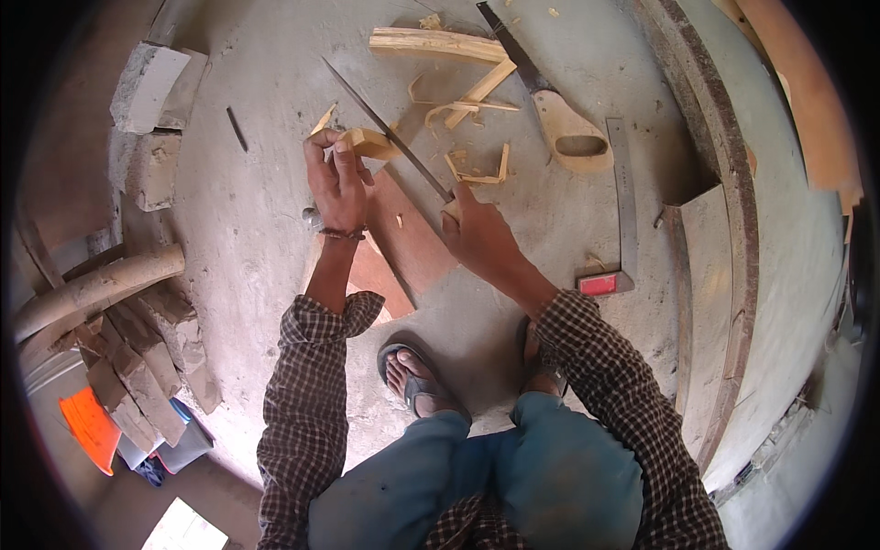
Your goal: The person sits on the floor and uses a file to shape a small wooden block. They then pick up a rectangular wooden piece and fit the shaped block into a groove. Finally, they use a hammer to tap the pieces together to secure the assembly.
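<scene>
My left hand point(337, 179) is closed round a small pale wooden block point(371, 143), its fingers on the block's near left side. My right hand point(481, 234) grips the handle of a long thin file point(385, 126), which slants up to the left. The middle of the file crosses the block's right end; whether they touch, I cannot tell. Below both hands, reddish-brown boards point(417, 240) lie on the floor. Wood shavings point(481, 174) and a thin offcut point(483, 92) are scattered beyond my right hand.
A handsaw point(570, 133) and a metal try square point(627, 197) lie to the right. A split wood strip point(435, 42) is at the far side. Concrete chunks point(147, 87) and stacked timber point(137, 353) line the left; a long curved-looking beam point(733, 211) runs along the right.
</scene>
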### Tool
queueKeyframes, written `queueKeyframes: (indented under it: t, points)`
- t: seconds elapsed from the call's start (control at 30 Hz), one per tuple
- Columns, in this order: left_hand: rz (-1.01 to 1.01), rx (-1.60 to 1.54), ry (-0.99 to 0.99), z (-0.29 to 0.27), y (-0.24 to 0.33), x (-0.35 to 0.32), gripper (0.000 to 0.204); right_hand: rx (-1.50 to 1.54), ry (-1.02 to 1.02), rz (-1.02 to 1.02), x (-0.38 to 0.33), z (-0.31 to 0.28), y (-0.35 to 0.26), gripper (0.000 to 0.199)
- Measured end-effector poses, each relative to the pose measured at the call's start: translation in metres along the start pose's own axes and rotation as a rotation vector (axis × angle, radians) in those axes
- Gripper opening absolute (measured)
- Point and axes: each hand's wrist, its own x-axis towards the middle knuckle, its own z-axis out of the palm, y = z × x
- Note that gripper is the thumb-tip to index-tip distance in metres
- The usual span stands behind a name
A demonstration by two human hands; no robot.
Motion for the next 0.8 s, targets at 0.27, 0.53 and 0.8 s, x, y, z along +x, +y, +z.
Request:
queueKeyframes:
  t: [0.27,0.53,0.8]
  points:
    - [0.004,0.003,0.022,-0.002,-0.002,-0.001,0.019,0.142,0.131,-0.166,-0.015,0.002,-0.014,0.039]
    - [0.032,0.040,0.025,-0.001,-0.007,-0.001,0.021,0.109,0.054,-0.031,-0.009,0.000,-0.001,0.034]
    - [0.031,0.057,0.071,0.011,-0.006,-0.005,0.023,0.031,0.021,-0.047,-0.005,-0.001,0.003,0.032]
